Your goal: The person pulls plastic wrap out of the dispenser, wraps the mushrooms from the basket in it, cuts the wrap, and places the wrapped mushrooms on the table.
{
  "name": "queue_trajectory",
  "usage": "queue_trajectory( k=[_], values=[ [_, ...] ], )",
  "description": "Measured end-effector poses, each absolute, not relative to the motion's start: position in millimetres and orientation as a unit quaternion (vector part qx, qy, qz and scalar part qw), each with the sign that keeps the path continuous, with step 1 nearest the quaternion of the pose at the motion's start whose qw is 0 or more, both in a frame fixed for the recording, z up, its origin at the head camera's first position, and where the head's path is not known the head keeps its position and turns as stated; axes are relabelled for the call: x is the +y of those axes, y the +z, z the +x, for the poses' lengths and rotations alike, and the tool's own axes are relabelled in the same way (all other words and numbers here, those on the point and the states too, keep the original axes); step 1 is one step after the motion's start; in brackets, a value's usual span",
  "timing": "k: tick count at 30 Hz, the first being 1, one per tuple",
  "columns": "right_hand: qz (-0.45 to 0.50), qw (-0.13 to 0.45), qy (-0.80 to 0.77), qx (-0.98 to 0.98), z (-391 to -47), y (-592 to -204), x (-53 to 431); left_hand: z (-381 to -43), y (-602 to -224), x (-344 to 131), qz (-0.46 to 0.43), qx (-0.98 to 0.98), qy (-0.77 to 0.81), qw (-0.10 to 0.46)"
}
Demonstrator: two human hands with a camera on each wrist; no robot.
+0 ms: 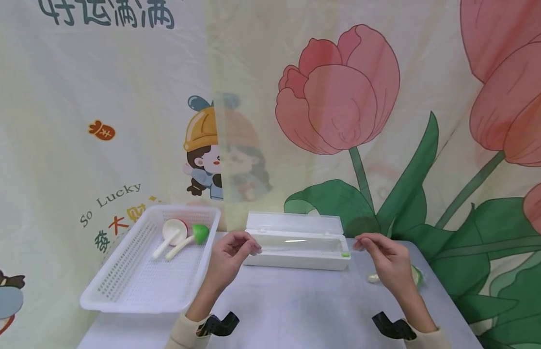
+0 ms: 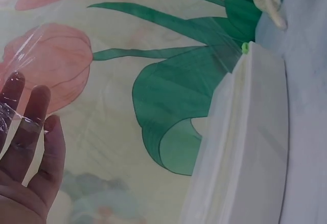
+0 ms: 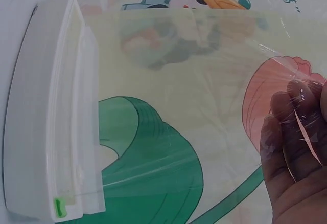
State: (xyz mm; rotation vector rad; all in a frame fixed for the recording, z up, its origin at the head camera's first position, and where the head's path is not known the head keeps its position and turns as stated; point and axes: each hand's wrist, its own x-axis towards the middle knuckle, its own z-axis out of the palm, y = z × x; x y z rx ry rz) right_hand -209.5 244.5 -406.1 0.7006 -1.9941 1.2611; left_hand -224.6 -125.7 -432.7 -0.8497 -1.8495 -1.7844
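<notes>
A long white cling film dispenser box [image 1: 296,261] stands on the table with its lid raised. Clear cling film [image 3: 153,175] stretches from the box up towards both hands. My left hand [image 1: 229,257] pinches the film at the box's left end, thumb against forefinger. Beyond the right end, my right hand [image 1: 388,259] pinches the film's other side. In the left wrist view, wrinkled film covers the fingers of the left hand [image 2: 30,157]. The right wrist view shows film gathered over the right hand [image 3: 301,147]. A green slider [image 1: 345,254] sits at the box's right end.
On the left is a white perforated basket [image 1: 139,306]. A white ladle-shaped piece [image 1: 175,231] with a red edge and a green-topped piece [image 1: 200,233] with a pale handle lie inside. Another pale-handled piece [image 1: 373,278] is partly hidden behind the right hand. A printed cloth hangs behind.
</notes>
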Motion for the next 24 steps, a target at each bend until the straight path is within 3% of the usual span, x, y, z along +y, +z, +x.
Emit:
queue_trajectory(
  k=[11, 19, 24],
  values=[
    [0.27, 0.322, 0.498, -0.759, -207.5, -406.3, 243.1, -223.0, -429.4, -125.9, -0.302, -0.65, -0.668, 0.201],
    [0.273, 0.334, 0.484, -0.762, -208.7, -408.0, 247.3, -225.8, -426.2, -125.7, -0.269, -0.646, -0.671, 0.243],
    [0.27, 0.327, 0.485, -0.765, -208.7, -406.3, 249.8, -229.0, -417.8, -130.4, -0.289, -0.654, -0.659, 0.233]
  ],
)
